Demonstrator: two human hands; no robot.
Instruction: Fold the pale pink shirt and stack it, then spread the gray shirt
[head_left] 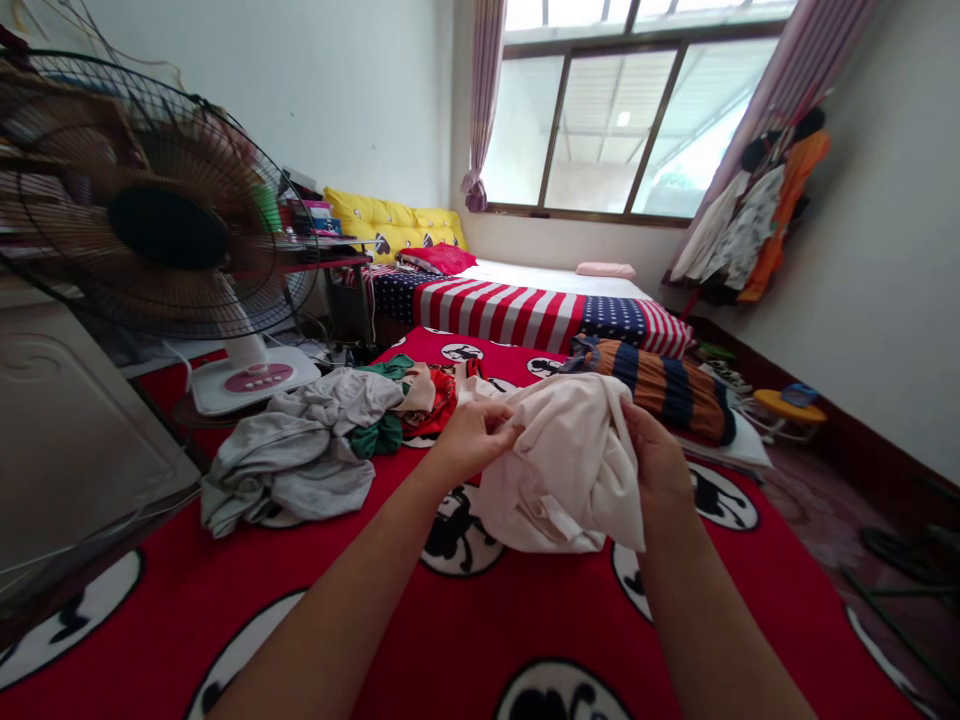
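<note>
A cream-white garment (562, 460) hangs bunched between my two hands, just above the red bedspread (420, 640); its exact kind cannot be made out. My left hand (474, 437) pinches its upper left side between thumb and fingers. On the other side, my right hand (658, 460) grips its edge, with the fingers partly hidden behind the cloth. A small pale label (561, 520) shows near the garment's lower part. Left of my left hand lies a crumpled grey garment (300, 440), beside green cloth (377, 437) and red patterned cloth (444, 400).
A striped orange and navy garment (660, 385) lies beyond my right hand at the bedspread's far right. An electric fan (169, 230) stands at the left. Another bed (495, 310) with a striped cover is under the window. Clothes (757, 220) hang on the right wall.
</note>
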